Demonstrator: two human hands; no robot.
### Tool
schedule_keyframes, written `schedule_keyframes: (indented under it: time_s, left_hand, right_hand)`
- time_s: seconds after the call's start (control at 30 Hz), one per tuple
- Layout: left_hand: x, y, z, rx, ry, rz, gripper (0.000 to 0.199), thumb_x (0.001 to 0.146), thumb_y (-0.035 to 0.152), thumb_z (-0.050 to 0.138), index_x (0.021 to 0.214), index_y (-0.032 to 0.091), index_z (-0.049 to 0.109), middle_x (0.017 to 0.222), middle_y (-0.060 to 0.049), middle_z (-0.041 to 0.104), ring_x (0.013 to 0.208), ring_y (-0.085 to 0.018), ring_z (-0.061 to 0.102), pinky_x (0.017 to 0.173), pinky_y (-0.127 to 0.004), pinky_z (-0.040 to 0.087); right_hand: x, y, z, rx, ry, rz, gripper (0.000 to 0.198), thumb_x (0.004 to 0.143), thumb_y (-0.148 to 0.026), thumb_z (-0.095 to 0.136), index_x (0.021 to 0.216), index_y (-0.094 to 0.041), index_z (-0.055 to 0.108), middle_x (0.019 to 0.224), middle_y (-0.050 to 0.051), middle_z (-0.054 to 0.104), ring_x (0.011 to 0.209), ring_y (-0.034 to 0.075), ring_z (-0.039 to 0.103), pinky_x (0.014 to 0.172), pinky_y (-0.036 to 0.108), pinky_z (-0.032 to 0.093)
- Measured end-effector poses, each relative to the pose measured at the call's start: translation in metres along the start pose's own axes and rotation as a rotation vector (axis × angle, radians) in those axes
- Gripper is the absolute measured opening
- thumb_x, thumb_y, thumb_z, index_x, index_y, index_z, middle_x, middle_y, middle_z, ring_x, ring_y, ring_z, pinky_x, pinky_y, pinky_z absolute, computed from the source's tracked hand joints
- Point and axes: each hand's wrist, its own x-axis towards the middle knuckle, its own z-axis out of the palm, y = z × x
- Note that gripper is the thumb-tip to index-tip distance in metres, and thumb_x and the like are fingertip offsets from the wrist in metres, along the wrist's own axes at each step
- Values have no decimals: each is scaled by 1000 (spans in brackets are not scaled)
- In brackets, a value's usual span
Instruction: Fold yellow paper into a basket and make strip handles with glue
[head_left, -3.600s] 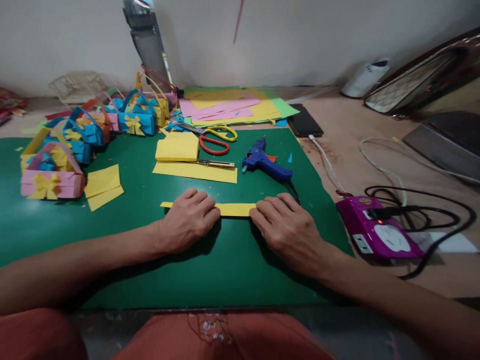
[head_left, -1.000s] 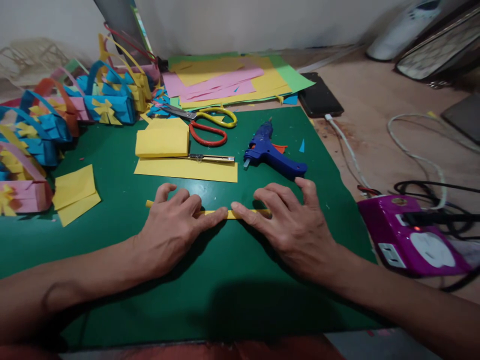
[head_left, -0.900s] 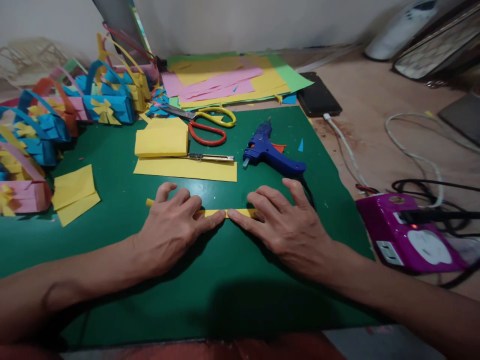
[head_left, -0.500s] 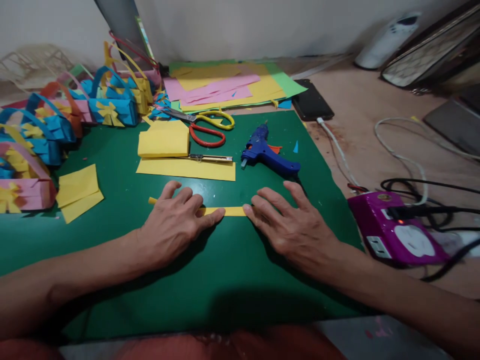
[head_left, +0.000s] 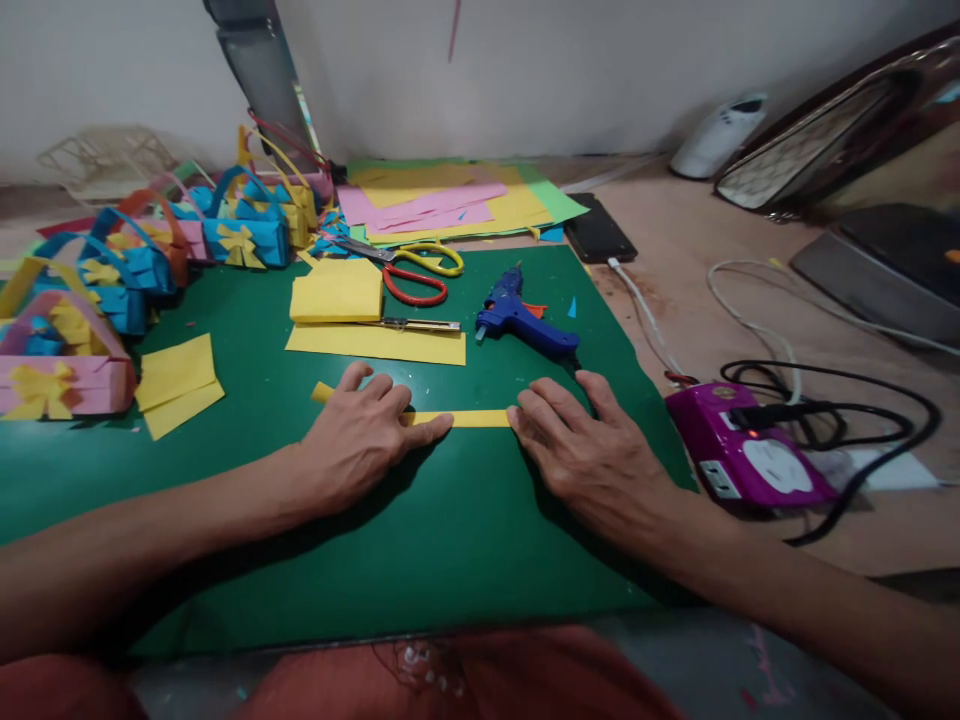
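A narrow yellow paper strip [head_left: 481,419] lies across the green mat [head_left: 420,530] in front of me. My left hand [head_left: 364,425] covers much of its left part, with the thumb pressed along it and the other fingers curled. The strip's left end sticks out past that hand, slightly raised. At the right end, my right hand [head_left: 574,430] grips the strip between thumb and fingertips. Beyond the hands sit a folded yellow paper piece [head_left: 335,291], a flat yellow paper piece [head_left: 375,345] and a utility knife [head_left: 424,325].
Scissors [head_left: 416,285] and a blue glue gun [head_left: 521,318] lie farther back. Several small paper baskets [head_left: 251,243] line the left; yellow sheets [head_left: 180,385] lie near them. Coloured paper [head_left: 450,200] and a phone [head_left: 600,228] are behind. A purple power box [head_left: 750,450] with cables stands right.
My right hand has slid a little to the right along the strip, so more of it shows between the hands. The camera view has shifted slightly.
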Motion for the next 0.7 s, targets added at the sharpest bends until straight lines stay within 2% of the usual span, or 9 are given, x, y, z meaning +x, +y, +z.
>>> schedule_keyframes:
  time_s: [0.17,0.3,0.5,0.6,0.7]
  left_hand:
    - [-1,-1,3,-28,41,-24,39,91,14,38,120,35,53,72,-4,54,68,-20,48,71,-38,30]
    - [-1,-2,6,-92,93,-66,33,91,14,39,113,29,58,71,-2,57,65,-17,48,72,-37,30]
    - [1,-1,7,-147,87,-122,26,91,15,34,96,17,59,72,-4,61,67,-19,53,74,-38,32]
    - [1,-1,8,-170,94,-148,24,90,15,33,93,17,57,71,-4,62,67,-20,54,76,-38,33]
    - [0,0,8,-170,108,-167,24,90,13,32,97,17,55,70,-4,62,66,-20,54,76,-38,33]
  right_hand:
    - [14,-11,-3,65,-19,-25,24,82,-7,44,95,-12,65,89,9,61,94,25,47,89,48,31]
    - [29,-19,-1,130,-15,-46,25,83,-7,43,96,-13,63,85,6,59,90,23,47,89,47,29]
    - [50,-33,1,202,29,-61,25,87,-11,39,97,-12,62,85,6,58,83,22,46,89,46,27]
    - [47,-30,2,202,15,-57,25,87,-11,40,100,-13,61,85,6,58,85,23,46,90,48,26]
    - [29,-19,3,174,-39,-22,25,84,-9,42,100,-14,61,87,7,59,88,24,47,90,50,26]
